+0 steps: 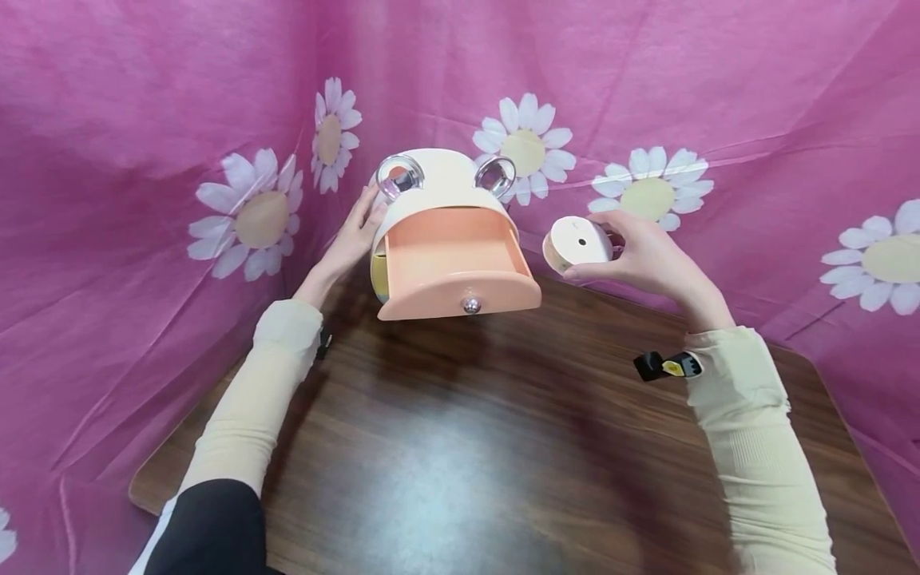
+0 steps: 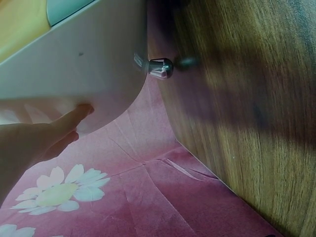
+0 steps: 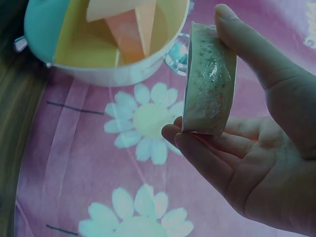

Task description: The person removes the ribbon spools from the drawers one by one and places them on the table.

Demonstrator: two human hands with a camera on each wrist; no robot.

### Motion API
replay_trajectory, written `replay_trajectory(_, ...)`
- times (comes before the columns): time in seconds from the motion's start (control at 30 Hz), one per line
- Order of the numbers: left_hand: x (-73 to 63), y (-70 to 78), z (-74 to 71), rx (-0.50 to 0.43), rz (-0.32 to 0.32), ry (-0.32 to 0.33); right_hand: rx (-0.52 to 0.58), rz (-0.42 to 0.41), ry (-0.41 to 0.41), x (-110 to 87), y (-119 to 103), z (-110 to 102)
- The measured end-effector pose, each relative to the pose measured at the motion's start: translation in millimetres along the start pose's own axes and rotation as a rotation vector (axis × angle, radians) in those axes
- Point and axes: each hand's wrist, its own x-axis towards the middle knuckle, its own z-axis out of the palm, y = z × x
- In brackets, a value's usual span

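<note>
My left hand (image 1: 355, 231) rests with extended fingers against the side of a white frog-shaped drawer box (image 1: 446, 176). Two silvery round eyes stick up from the box. Its peach drawer (image 1: 460, 291), with a silvery knob (image 1: 471, 306), is pulled out, and its visible floor is bare. In the left wrist view my fingertips (image 2: 85, 108) touch the smooth white wall. To the right of the box, my right hand (image 1: 647, 259) pinches a ribbon spool (image 1: 575, 239) between thumb and fingers, above the table. The right wrist view shows the spool's clear-wrapped edge (image 3: 210, 81).
A brown wood-grain table (image 1: 431, 447) lies below. Pink cloth (image 1: 410, 64) with white daisies hangs close behind and at the sides. A small silvery foot (image 2: 160, 68) under the box is near the tabletop.
</note>
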Motion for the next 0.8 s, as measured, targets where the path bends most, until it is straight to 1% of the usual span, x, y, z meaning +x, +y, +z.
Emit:
replay_trajectory(0.1, -0.9, -0.4, -1.9, -0.001, -0.008, 0.008, -0.022, 0.012, -0.003, -2.9, 7.7, 1.8)
replay_trajectory(0.27, -2.5, 0.5, -3.1, 0.008, -0.017, 0.01, -0.041, 0.068, -0.021, -10.8, 22.3, 8.1)
replay_trajectory(0.5, -1.8, 1.7, -3.0, 0.033, -0.004, 0.005, -0.024, 0.107, -0.025, -21.6, 39.2, 22.5)
replay_trajectory(0.6, -0.8, 0.7, -2.4, 0.024, 0.008, 0.002, -0.022, 0.113, -0.033, -26.8, 45.0, 30.6)
replay_trajectory(0.8, -0.6, -0.1, 0.1, 0.012, 0.002, -0.003, -0.042, 0.079, -0.031, -35.5, 54.8, 44.0)
